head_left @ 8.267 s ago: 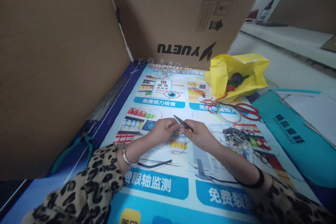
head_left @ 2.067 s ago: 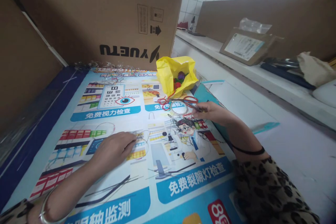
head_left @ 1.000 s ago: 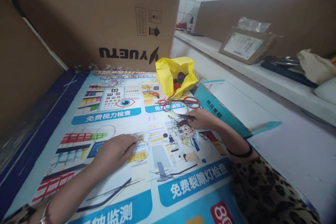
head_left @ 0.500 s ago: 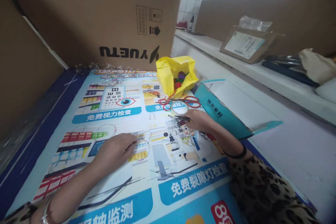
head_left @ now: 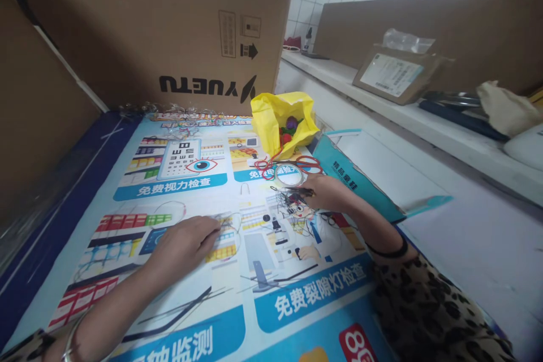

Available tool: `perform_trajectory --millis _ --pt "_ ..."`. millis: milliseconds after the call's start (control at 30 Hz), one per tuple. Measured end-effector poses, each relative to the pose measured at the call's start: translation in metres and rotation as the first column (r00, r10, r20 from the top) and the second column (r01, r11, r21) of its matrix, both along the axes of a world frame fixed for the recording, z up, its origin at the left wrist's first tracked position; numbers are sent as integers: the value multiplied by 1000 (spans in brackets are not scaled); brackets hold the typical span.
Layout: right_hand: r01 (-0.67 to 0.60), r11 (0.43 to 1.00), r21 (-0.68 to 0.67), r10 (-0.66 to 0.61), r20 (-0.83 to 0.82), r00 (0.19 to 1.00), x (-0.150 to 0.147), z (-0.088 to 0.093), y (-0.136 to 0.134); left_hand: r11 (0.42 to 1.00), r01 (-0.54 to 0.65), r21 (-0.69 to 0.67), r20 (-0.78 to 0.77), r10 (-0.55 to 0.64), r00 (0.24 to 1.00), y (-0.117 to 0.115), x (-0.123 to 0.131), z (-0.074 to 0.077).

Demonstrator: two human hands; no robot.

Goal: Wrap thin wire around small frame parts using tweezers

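My left hand (head_left: 190, 240) lies on the printed sheet (head_left: 231, 317), its fingers closed together with the tips turned down. A thin, pale wire-like loop (head_left: 238, 232) shows beside those fingertips; what they pinch is hidden. Further right, my right hand (head_left: 324, 191) has its fingers closed at a bunch of thin black strands (head_left: 297, 191). Just beyond it lies a pale round ring like a tape roll (head_left: 288, 175). Red-handled scissors (head_left: 309, 164) and a tangle of red cord (head_left: 265, 168) are behind the ring.
A yellow bag (head_left: 267, 124) stands open with red and purple balls (head_left: 292, 123) inside. Right of it is a teal box (head_left: 356, 181). Clear crinkled plastic (head_left: 186, 124) lies by the big cardboard box (head_left: 190, 28). Several dark thin strips (head_left: 178, 317) lie near the front.
My right hand has shifted very slightly among the black strands. My left hand stays in about the same place, and the view has moved a little.
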State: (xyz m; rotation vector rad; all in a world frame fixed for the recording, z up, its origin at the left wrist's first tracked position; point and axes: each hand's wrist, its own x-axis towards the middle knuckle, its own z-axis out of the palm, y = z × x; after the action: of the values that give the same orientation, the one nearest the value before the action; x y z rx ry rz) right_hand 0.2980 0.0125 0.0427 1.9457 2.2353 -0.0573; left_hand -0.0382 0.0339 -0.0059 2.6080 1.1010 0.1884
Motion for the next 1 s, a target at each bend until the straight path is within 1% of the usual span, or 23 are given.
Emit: perform_trajectory --millis 133,267,367,467,567,633,667,733,833,933,1000 --pt "0 1000 -23 2 91 996 -10 -6 -2 1000 0 -1 10 0 1000 0 0 0" --pt "7 999 -47 0 145 989 -14 -11 -1 1000 10 2 4 -10 1000 1 0 -1" --pt "20 998 -58 -12 143 990 -15 -14 1 1000 5 7 6 -5 1000 2 -1 -1" --pt "35 997 -72 -28 97 995 -10 -14 3 1000 0 -3 -1 0 1000 1 -1 -1" --pt "28 995 -98 -33 -53 998 1 -7 4 1000 -6 -11 -2 6 1000 0 0 0" --pt "-4 992 -127 -23 -216 976 10 2 2 1000 -6 -15 -4 6 1000 0 0 1" --pt "0 991 -134 -40 -294 955 13 7 1 1000 -4 -16 -4 4 1000 0 0 1" --pt "12 988 -152 -77 -431 899 19 15 -1 1000 0 -11 0 0 1000 1 1 1" --pt "10 982 -189 -124 -606 785 23 23 -4 1000 3 5 18 -3 1000 1 0 -1" --pt "2 974 -226 -168 -716 678 22 23 -5 1000 8 12 41 -8 999 1 -1 -2" --pt "18 974 -225 -186 -754 629 21 21 -5 1000 9 11 42 -9 999 1 -1 -2"
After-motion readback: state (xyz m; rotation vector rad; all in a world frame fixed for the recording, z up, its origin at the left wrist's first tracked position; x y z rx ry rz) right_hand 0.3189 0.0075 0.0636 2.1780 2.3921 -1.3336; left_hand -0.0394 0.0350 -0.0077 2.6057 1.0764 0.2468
